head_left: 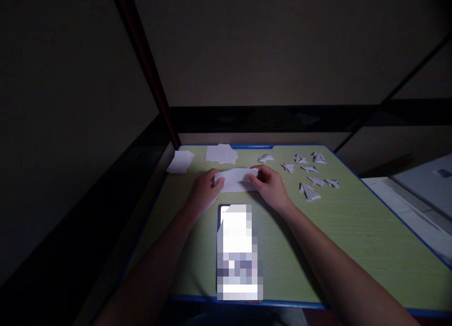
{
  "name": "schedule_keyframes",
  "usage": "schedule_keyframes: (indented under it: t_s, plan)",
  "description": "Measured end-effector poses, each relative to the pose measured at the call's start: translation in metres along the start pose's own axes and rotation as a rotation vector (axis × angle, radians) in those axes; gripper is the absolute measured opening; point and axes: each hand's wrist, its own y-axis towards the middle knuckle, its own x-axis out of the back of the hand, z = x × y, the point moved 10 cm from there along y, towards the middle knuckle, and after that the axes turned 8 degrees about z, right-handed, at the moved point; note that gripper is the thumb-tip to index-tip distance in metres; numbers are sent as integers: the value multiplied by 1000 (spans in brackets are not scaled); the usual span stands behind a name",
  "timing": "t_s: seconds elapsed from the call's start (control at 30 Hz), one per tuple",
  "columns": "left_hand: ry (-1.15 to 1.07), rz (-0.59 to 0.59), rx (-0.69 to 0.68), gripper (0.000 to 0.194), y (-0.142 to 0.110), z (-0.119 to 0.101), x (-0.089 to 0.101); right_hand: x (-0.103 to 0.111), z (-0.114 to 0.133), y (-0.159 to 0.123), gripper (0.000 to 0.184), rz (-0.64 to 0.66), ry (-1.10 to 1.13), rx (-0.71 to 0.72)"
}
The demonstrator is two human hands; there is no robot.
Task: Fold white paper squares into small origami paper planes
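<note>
A white sheet of paper (236, 181) is held up between both hands over the middle of the green table, its upper part bent over. My left hand (205, 189) pinches the sheet's left end, thumb in front. On the right end, my right hand (271, 186) grips it with the thumb on the near face and the fingers behind. Just below the hands lies a lit phone (237, 250), its screen blurred out. Several folded paper pieces (309, 192) are spread to the right of my right hand.
At the table's far left lies a stack of white paper (181, 162), with another loose stack (221, 154) at the back edge. The green table (356, 241) has a blue rim. White boards or boxes (423, 184) stand beyond its right side. Walls close in behind and left.
</note>
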Motion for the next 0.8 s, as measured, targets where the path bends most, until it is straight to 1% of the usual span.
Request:
schedule_keyframes:
  t_s: [0.2, 0.37, 0.47, 0.63, 0.8]
  plan:
    - [-45, 9, 0, 31, 1, 2, -3, -3, -7, 2, 25, 32, 16, -6]
    - [-46, 16, -13, 22, 2, 3, -6, -3, -5, 0, 27, 38, -31, -18]
    - [-9, 19, -45, 21, 2, -1, -5, -5, 1, -2, 25, 56, -55, -9]
    - [70, 42, -92, 29, 1, -9, -6, -5, 11, -4, 22, 62, -100, 18]
    - [148, 53, -87, 30, 2, -5, -8, -6, 14, -5, 23, 70, -161, 47]
